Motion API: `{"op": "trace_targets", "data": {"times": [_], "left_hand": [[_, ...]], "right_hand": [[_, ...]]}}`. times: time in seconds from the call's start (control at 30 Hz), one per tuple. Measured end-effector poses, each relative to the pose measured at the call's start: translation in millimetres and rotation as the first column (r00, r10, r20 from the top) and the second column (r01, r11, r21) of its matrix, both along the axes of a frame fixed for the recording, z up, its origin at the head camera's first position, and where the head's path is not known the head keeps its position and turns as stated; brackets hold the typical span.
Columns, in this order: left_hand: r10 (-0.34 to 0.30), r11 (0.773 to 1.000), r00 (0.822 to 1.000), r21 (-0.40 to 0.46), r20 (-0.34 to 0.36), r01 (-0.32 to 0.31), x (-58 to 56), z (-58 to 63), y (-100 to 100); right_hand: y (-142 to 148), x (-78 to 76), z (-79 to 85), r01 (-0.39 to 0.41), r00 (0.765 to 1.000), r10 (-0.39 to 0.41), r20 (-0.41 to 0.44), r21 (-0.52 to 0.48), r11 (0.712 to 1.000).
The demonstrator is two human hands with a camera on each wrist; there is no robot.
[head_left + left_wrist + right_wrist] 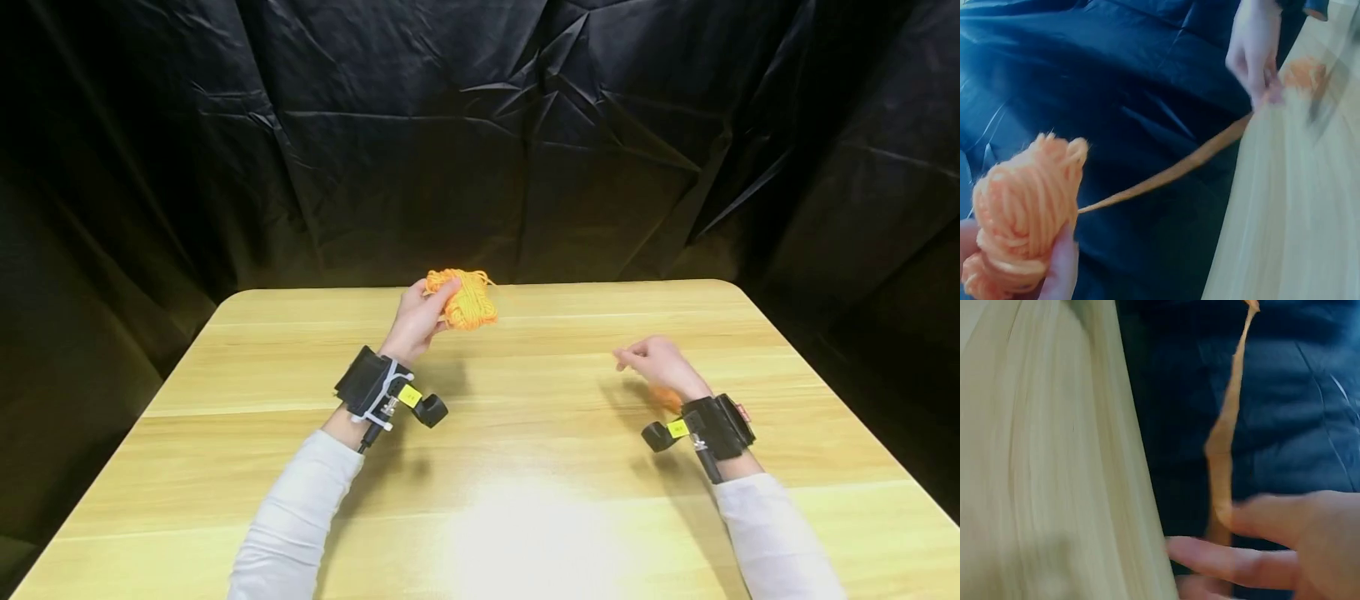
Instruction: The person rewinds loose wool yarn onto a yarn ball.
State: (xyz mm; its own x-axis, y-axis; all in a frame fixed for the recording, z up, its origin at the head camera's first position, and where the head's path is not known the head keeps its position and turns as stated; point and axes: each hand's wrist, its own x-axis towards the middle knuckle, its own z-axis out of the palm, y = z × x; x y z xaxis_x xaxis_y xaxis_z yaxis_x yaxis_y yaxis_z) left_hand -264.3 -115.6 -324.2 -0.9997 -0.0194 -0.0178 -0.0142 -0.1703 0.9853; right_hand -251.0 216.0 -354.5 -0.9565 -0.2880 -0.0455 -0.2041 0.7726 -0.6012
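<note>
A bundle of orange-yellow yarn (470,302) is wound thick, with a few loops sticking out. My left hand (416,321) grips it above the far edge of the table, thumb on the near side. From the bundle a strand of yarn (1169,175), blurred into a wide band, stretches across to my right hand (660,367). Thumb and finger of that hand pinch the strand (1225,444) in the right wrist view. Beneath the right hand lies a small heap of orange yarn (666,397), partly hidden by the hand and wrist in the head view.
A pale wooden table (517,417) with rounded far corners lies below both hands. Black sheeting (420,167) hangs creased behind it and at the sides. Each wrist wears a black strap with a small camera, such as the left wrist camera (430,411).
</note>
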Motion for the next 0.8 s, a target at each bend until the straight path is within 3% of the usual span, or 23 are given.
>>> {"op": "trace_targets", "data": {"times": [0.03, 0.1, 0.13, 0.2, 0.27, 0.3, 0.33, 0.43, 0.5, 0.63, 0.7, 0.8], "left_hand": [[-0.009, 0.998, 1.0, -0.055, 0.021, 0.01, 12.4, 12.5, 9], [-0.077, 0.994, 0.996, -0.078, 0.032, 0.08, 13.7, 13.0, 15], [-0.112, 0.99, 0.993, -0.085, 0.04, 0.116, 14.4, 13.5, 18], [-0.179, 0.979, 0.982, -0.092, 0.054, 0.184, 15.4, 13.8, 23], [-0.232, 0.967, 0.971, -0.092, 0.058, 0.237, 15.8, 13.8, 25], [-0.247, 0.963, 0.967, -0.097, 0.056, 0.252, 16.0, 13.6, 26], [-0.256, 0.96, 0.965, -0.102, 0.055, 0.26, 15.8, 13.2, 26], [-0.248, 0.958, 0.967, -0.136, 0.053, 0.253, 15.3, 11.2, 26], [-0.23, 0.958, 0.971, -0.161, 0.06, 0.236, 14.8, 8.8, 26], [-0.221, 0.951, 0.971, -0.199, 0.089, 0.235, 14.9, 4.1, 27], [-0.219, 0.947, 0.97, -0.215, 0.105, 0.237, 15.2, 2.6, 29], [-0.181, 0.953, 0.976, -0.224, 0.119, 0.204, 14.8, 1.8, 33]], "right_hand": [[-7, -0.7, 0.6, -0.03, 0.999, 0.031, 0.037, -0.03, 0.999], [-26, -2.7, 1.1, -0.084, 0.988, 0.107, 0.114, -0.192, 0.978], [-37, -4.3, 1.3, -0.1, 0.979, 0.148, 0.142, -0.299, 0.949], [-61, -7.6, 2.9, -0.133, 0.955, 0.246, 0.164, -0.504, 0.853], [-82, -10.6, 5.3, -0.141, 0.928, 0.328, 0.178, -0.647, 0.749], [-90, -11.7, 7.2, -0.138, 0.924, 0.338, 0.179, -0.668, 0.731], [-97, -12.4, 9.5, -0.127, 0.926, 0.329, 0.183, -0.67, 0.731], [-105, -11.9, 19.5, -0.062, 0.95, 0.242, 0.199, -0.637, 0.768], [-105, -10.4, 29.3, -0.035, 0.969, 0.182, 0.168, -0.635, 0.772], [-106, -5.0, 53.0, -0.056, 0.99, 0.131, 0.05, -0.719, 0.693], [-108, -0.2, 63.4, -0.082, 0.993, 0.115, -0.007, -0.739, 0.668], [-112, 9.9, 72.5, -0.129, 0.99, 0.126, -0.059, -0.726, 0.676]]}}
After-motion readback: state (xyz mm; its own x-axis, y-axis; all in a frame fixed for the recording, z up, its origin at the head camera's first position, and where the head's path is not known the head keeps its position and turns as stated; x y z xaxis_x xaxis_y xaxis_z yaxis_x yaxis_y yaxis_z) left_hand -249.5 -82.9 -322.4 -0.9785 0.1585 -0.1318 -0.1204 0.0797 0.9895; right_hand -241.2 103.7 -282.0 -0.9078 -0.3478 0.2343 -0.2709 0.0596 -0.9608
